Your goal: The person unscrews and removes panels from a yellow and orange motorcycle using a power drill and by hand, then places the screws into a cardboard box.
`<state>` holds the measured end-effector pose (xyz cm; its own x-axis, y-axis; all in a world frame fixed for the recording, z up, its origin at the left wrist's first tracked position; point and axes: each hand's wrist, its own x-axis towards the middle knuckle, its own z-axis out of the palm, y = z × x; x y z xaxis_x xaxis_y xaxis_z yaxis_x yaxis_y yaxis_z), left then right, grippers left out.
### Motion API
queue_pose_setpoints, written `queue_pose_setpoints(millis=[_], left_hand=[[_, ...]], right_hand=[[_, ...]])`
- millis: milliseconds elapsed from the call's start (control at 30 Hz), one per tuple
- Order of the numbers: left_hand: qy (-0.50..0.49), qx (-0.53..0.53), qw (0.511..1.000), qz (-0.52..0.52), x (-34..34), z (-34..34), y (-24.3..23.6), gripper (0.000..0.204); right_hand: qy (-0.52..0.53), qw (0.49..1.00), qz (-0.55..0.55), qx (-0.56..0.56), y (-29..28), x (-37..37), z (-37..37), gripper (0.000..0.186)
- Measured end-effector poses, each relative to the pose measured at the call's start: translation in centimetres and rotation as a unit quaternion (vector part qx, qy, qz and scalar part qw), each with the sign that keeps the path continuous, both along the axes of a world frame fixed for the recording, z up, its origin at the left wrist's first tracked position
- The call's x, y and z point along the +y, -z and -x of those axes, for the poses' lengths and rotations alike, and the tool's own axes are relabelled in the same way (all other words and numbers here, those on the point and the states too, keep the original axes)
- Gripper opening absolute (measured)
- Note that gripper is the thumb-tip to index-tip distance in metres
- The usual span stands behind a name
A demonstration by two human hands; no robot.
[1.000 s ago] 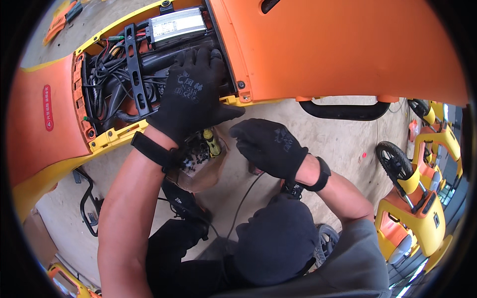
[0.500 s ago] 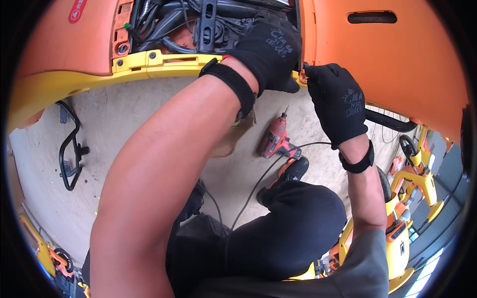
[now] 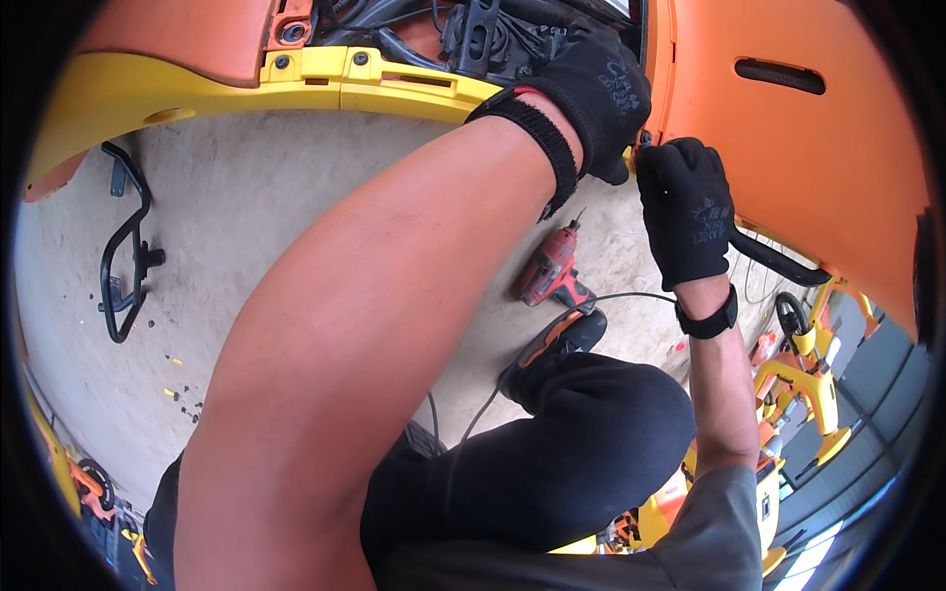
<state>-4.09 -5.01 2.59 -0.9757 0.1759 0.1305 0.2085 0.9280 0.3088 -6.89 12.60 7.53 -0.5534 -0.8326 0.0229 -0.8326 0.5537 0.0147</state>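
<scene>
Orange body panel (image 3: 788, 148): smooth moulded plastic, slight sheen. Yellow trim (image 3: 325, 84): same plastic, duller. Gloves on left hand (image 3: 591, 94) and right hand (image 3: 687, 212): black matt knit cloth. Floor (image 3: 246, 217): rough, dusty concrete. Black bracket (image 3: 126, 246): painted metal tube.

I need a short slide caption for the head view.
Two black-gloved hands, left hand and right hand, work at an orange body panel seam.
</scene>
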Motion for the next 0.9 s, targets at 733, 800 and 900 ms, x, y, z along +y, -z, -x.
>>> queue_pose_setpoints(millis=[733,800,900], left_hand=[[0.007,-0.019,1.0,-0.003,0.0,0.1,1.1,0.04],[0.006,-0.036,0.999,-0.011,-0.5,-0.5,1.4,0.042],[0.015,-0.008,0.999,-0.032,0.2,0.8,0.5,0.045]], right_hand=[[-0.077,0.996,0.01,0.037,1.7,0.6,0.5,0.021],[-0.087,0.996,0.029,0.017,2.5,0.3,0.4,0.023],[-0.081,0.996,0.027,0.039,1.5,1.1,1.3,0.025]])
